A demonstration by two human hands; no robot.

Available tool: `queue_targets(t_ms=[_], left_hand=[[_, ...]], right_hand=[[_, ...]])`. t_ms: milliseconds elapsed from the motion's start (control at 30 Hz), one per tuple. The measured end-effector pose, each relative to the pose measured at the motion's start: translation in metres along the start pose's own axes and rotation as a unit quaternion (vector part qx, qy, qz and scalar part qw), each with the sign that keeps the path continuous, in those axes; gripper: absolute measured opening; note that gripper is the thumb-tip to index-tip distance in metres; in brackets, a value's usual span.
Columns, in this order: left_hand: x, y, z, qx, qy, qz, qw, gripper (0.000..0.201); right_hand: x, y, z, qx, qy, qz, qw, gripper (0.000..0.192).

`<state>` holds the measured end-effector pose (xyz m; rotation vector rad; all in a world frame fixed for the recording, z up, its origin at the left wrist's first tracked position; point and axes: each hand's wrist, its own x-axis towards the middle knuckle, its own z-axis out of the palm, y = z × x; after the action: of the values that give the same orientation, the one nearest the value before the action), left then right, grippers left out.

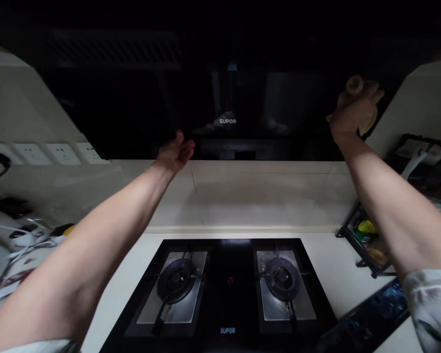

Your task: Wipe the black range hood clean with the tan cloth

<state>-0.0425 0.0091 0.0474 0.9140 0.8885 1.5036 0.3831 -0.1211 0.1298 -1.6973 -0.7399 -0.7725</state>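
Observation:
A black range hood [132, 113] with a SUPOR logo fills the upper part of the head view. My right hand [358, 110] grips a yellowish cloth [368, 120] and presses it on the right side of the hood's glossy front; one rolled end sticks up beside the fingers. At the hood's lower edge, left of the middle, is my left hand [175, 152]. It is open and holds nothing, its thumb raised and its fingers loosely bent. Whether it touches the edge I cannot tell.
Below lies a black gas stove [228, 299] with two burners on a white counter [334, 260]. A black rack [367, 257] with packets stands at right, near a dark glossy panel [367, 314]. Wall sockets [33, 153], a plug and cables are at left.

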Motion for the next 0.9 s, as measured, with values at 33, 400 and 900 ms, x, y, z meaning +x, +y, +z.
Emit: queue_targets(t_ms=[33,400,900], left_hand=[[0.004,0.004,-0.006,-0.015,0.012,0.006,1.000,0.017],[0.013,-0.008,0.008,-0.038,-0.029,0.052,0.998,0.022],[0.016,-0.004,-0.003,-0.041,-0.044,0.042,0.997,0.011]], right_hand=[[-0.006,-0.013,0.003,0.001,-0.013,0.002,1.000,0.058],[-0.177,-0.212,0.054,0.054,-0.260,-0.449,0.853,0.051],[-0.030,-0.002,-0.005,-0.115,-0.078,-0.105,0.985,0.057]])
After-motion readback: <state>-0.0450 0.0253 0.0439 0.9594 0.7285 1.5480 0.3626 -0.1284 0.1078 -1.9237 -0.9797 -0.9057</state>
